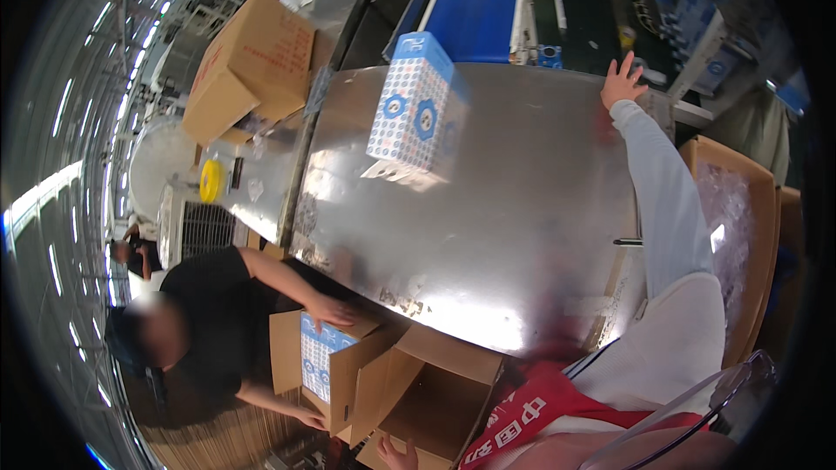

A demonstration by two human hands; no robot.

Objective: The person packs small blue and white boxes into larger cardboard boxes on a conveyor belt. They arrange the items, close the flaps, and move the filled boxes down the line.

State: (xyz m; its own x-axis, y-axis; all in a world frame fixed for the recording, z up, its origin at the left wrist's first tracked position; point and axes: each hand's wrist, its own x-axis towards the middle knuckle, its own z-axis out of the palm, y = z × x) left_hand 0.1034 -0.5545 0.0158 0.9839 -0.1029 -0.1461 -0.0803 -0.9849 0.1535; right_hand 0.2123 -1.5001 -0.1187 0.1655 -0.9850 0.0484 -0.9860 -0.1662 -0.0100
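My right hand (pixel 623 84) reaches to the far right corner of the metal table, fingers spread, with nothing in it. Low in the view, my left hand (pixel 398 453) is partly cut off by the lower edge. Its visible fingers are apart, beside the flaps of an open cardboard box (pixel 433 409); whether they touch the cardboard I cannot tell. A tall white-and-blue patterned carton (pixel 409 113) stands on the metal table (pixel 522 209), apart from both hands.
At lower left, a co-worker (pixel 218 322) has both hands at a carton (pixel 318 357) in another cardboard box. A blue conveyor belt (pixel 479 22) meets the table's far edge. A large cardboard box (pixel 252 61), yellow tape roll (pixel 212 181) and plastic-filled box (pixel 758 270) flank it.
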